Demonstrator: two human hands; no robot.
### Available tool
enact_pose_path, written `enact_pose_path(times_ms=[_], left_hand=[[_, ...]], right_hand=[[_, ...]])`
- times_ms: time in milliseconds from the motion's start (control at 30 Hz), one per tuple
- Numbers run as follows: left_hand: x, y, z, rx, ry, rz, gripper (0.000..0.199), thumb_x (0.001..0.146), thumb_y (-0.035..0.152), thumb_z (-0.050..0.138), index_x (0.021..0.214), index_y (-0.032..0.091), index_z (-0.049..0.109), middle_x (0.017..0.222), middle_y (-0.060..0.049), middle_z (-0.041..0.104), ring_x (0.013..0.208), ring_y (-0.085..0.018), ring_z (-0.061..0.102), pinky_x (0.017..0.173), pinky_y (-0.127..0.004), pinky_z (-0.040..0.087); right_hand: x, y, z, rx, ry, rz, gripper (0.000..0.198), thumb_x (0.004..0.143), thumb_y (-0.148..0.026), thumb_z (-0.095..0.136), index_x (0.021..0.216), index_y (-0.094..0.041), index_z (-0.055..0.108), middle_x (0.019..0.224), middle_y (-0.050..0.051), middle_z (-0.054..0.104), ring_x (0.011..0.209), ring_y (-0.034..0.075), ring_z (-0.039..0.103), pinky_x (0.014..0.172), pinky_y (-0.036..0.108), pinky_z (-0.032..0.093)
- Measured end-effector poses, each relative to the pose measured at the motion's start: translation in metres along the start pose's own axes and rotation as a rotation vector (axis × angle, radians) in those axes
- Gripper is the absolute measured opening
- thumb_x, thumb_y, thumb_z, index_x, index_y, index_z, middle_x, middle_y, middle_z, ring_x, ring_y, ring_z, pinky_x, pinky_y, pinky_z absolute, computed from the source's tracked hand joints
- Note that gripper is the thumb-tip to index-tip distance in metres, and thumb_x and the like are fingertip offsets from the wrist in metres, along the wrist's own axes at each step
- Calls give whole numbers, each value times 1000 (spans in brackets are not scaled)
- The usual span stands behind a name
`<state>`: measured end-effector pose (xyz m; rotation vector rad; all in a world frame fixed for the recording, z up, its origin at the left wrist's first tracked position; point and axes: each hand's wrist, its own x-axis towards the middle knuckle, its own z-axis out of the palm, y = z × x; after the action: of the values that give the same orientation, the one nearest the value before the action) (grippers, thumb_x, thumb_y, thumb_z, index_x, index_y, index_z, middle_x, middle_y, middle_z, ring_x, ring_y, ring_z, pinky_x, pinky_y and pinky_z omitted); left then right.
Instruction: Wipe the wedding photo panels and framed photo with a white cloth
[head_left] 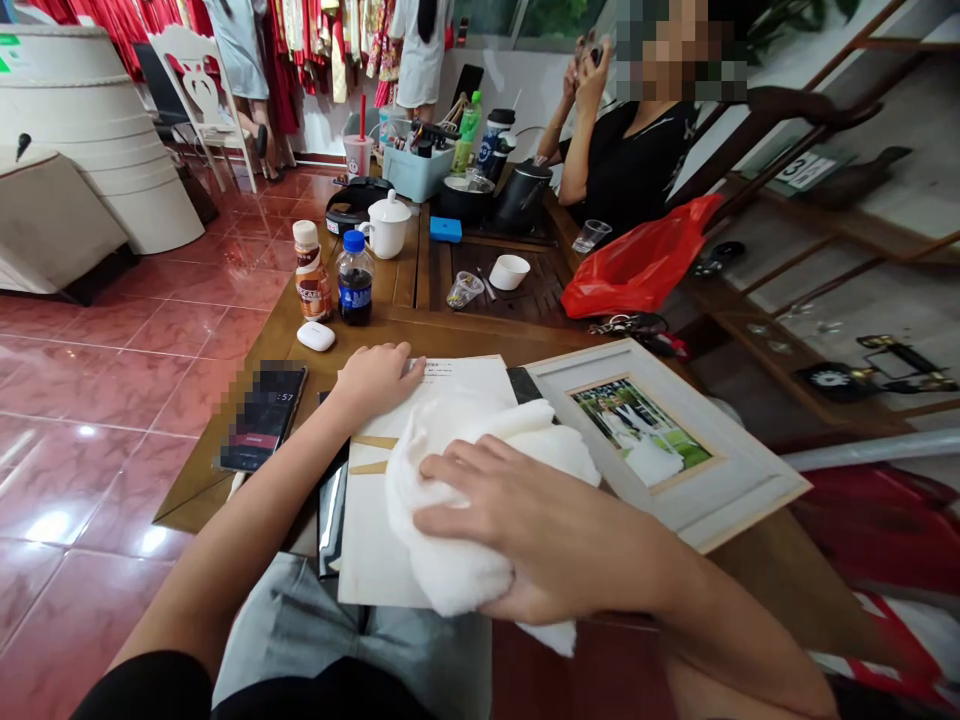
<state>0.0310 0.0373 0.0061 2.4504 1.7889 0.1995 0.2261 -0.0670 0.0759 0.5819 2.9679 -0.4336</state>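
Note:
My right hand (510, 520) is closed round a bunched white cloth (450, 560), which it presses onto a flat white board (375, 540). The board has small print at its far edge and tan strips on its left part. Across the board's far left corner lies my left hand (381, 378), fingers stretched out and holding nothing. Dark, glossy flat pieces (330, 520) show beneath the board's left edge. To the right rests a white picture frame (705, 500) with a photo (641, 430) of people in wedding clothes. The cloth hides much of the board.
A phone (262, 415) lies at the left table edge. Beyond stand a blue-capped bottle (355, 280), a brown drink bottle (311, 275), a white earphone case (316, 336) and a lidded mug (388, 226). A red bag (637, 265) is at right. Another person (630, 150) sits across.

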Motion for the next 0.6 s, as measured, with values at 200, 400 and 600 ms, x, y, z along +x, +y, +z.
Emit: enact_pose_path(times_ms=[200,400,600], left_hand=[[-1,1,-2,1,-8,-8,42,105,43,33,100,17,65,103,-13,74,99,-27,71,90,-39,49],[0,0,1,1,-8,-9,42,104,44,33,103,17,65,104,-12,74,101,-28,71,92,-40,49],[0,0,1,3,-13,-13,43,105,44,33,102,16,65,105,-12,75,100,-27,71,91,-39,49]], right_hand=[[3,21,-4,-90,42,152,39,83,-40,72,118,-24,69,133,17,57,113,36,58,94,51,46],[5,62,-3,-207,158,420,40,92,-39,59,126,-19,61,126,17,57,101,34,61,84,47,51],[-2,50,-8,-192,61,467,38,87,-33,62,124,-21,61,127,17,56,103,35,62,81,47,53]])
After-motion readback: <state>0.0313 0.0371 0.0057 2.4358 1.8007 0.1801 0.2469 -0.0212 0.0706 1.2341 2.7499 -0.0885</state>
